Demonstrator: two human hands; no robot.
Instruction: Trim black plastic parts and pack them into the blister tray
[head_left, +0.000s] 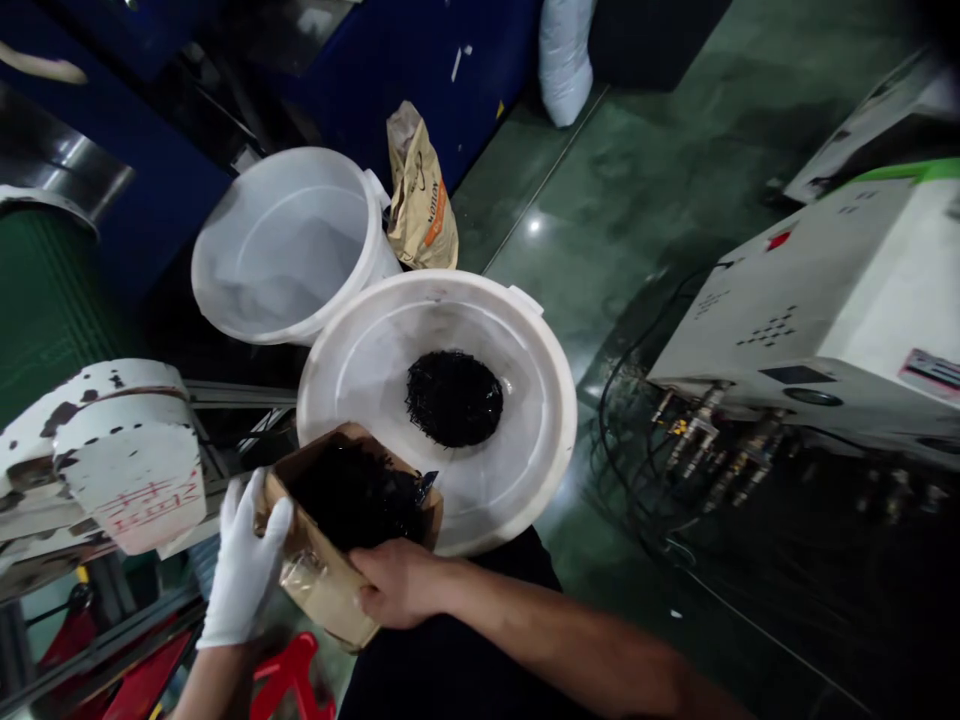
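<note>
A cardboard box (330, 590) full of black plastic pieces (360, 495) is tilted at the near rim of a large white bucket (517, 480). My left hand (251, 560), in a white glove, grips the box's left edge. My bare right hand (401, 580) is closed over the near right edge of the box. At the bottom of the bucket lies a heap of black pieces (455, 398). The fingers of my right hand are partly hidden by the box edge.
Behind stands a second white bucket (292, 240) beside a paper sack (424, 200). A white machine (765, 300) with hose fittings is at right, cables on the green floor. Left is a chipped white machine part (127, 460); below it, a red stool (292, 680).
</note>
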